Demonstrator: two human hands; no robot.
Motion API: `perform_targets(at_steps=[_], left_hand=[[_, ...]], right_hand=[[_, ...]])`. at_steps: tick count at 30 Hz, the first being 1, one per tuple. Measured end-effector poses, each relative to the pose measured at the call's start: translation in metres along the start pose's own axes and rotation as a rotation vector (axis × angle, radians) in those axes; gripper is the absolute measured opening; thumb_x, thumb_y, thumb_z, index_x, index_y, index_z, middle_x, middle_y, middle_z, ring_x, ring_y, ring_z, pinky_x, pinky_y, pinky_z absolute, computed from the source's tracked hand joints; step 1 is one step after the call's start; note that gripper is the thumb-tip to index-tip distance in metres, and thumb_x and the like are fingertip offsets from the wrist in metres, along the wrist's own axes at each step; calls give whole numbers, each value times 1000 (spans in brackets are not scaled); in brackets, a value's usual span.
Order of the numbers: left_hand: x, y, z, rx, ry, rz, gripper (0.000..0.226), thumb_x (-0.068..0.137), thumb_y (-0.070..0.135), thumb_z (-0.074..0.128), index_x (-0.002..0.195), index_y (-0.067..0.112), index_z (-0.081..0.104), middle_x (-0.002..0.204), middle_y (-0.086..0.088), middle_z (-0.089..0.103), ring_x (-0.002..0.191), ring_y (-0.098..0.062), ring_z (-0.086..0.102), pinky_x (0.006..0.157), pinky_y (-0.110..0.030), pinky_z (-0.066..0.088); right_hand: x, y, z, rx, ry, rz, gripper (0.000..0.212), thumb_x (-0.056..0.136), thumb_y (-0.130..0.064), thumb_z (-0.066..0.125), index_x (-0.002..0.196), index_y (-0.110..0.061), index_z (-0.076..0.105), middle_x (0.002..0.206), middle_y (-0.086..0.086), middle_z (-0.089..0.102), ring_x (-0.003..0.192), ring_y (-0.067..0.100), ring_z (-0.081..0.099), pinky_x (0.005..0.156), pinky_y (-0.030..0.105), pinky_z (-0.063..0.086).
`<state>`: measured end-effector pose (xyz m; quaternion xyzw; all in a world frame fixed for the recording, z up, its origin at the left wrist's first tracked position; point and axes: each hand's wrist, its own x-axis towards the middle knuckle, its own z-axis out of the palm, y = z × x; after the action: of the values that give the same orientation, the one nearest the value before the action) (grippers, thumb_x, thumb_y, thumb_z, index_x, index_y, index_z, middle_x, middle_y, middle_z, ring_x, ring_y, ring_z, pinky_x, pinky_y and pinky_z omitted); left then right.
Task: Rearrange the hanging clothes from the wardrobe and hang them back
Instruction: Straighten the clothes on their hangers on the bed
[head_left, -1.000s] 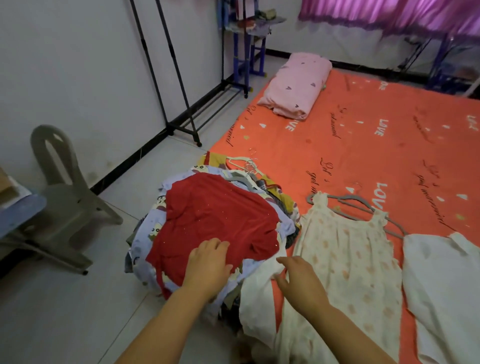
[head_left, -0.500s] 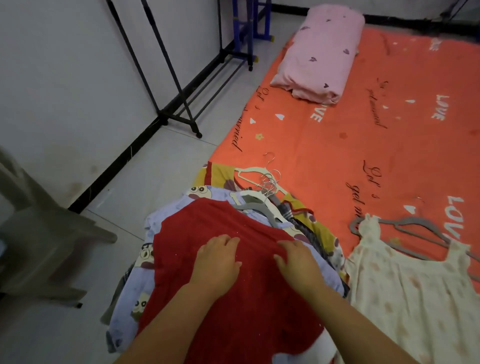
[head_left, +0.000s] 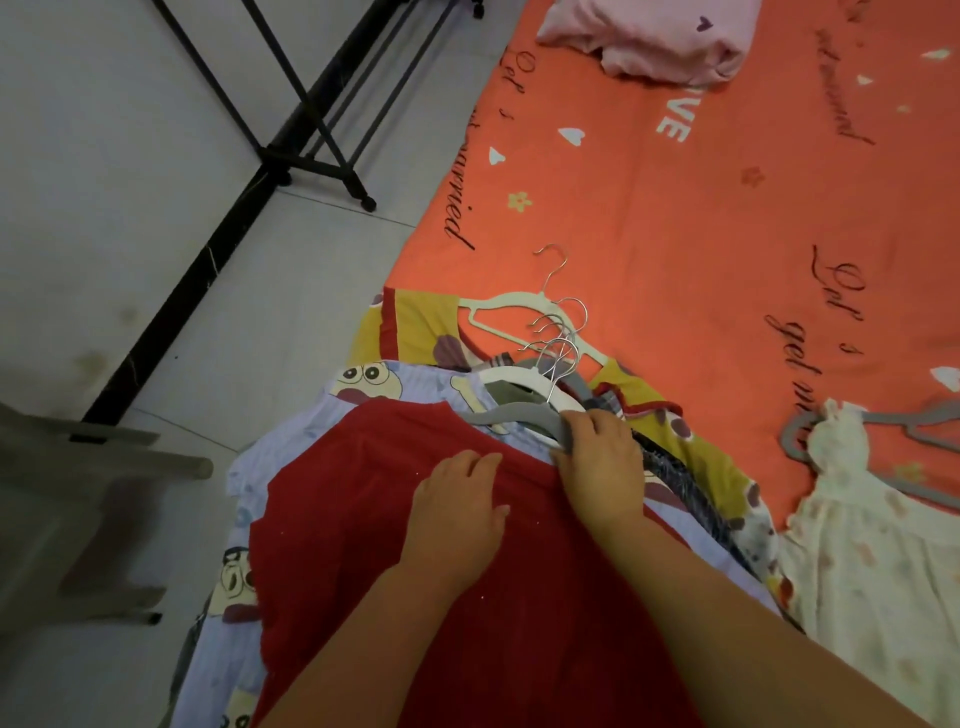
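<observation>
Right hand now grips grey hanger.

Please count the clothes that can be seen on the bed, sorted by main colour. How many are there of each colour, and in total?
red garment: 1
pale blue cartoon-print garment: 1
yellow print garment: 1
dark striped garment: 1
cream floral dress: 1
Total: 5 that can be told apart; the pile may hide more.
</observation>
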<state>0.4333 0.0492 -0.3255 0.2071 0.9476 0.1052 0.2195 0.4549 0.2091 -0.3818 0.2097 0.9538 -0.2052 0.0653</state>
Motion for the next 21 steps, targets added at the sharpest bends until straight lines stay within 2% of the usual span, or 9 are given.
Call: perform_targets(at_steps=[3, 7, 12, 15, 18, 21], left_hand=[[-2, -3, -3, -11, 19, 12, 57, 92, 38, 49, 143, 24, 29, 144, 1, 34, 131, -16, 30, 108, -33, 26], [-14, 2, -17, -36, 99, 57, 58, 91, 36, 50, 143, 24, 28, 143, 3, 34, 130, -15, 31, 106, -31, 27], [-40, 12, -52, -35, 249, 121, 61, 92, 34, 50, 146, 25, 23, 147, 0, 30, 134, -16, 27, 108, -31, 25], [-70, 13, -73, 40, 277, 172, 59, 94, 41, 44, 146, 29, 20, 143, 7, 33, 133, -11, 25, 110, -33, 17], [-110, 15, -93, 17, 273, 232, 55, 95, 41, 40, 145, 33, 20, 138, 15, 38, 132, -5, 25, 113, -34, 4], [-152, 24, -111, -5, 325, 347, 47, 96, 42, 38, 141, 34, 30, 130, 16, 46, 127, -3, 33, 113, -32, 3]], right_hand=[[-1, -6, -5, 27, 46, 20, 28, 91, -21, 54, 117, -11, 55, 116, 10, 56, 107, 29, 49, 85, 39, 38], [-21, -20, -32, 205, 58, 43, 22, 92, -18, 50, 114, -14, 52, 108, 7, 59, 97, 29, 56, 72, 39, 43], [-84, -47, -72, 341, 42, -118, 17, 93, -16, 50, 108, -18, 56, 106, -1, 59, 94, 20, 55, 68, 33, 42], [-129, -60, -98, 363, 119, -125, 14, 93, -19, 54, 105, -23, 58, 99, -7, 58, 86, 12, 53, 65, 25, 37], [-178, -70, -130, 431, 197, -87, 16, 89, -12, 57, 103, -20, 62, 91, -11, 56, 81, 7, 49, 65, 18, 35], [-234, -75, -163, 444, 275, -77, 15, 87, -9, 60, 99, -17, 63, 84, -15, 51, 74, 2, 44, 67, 8, 35]])
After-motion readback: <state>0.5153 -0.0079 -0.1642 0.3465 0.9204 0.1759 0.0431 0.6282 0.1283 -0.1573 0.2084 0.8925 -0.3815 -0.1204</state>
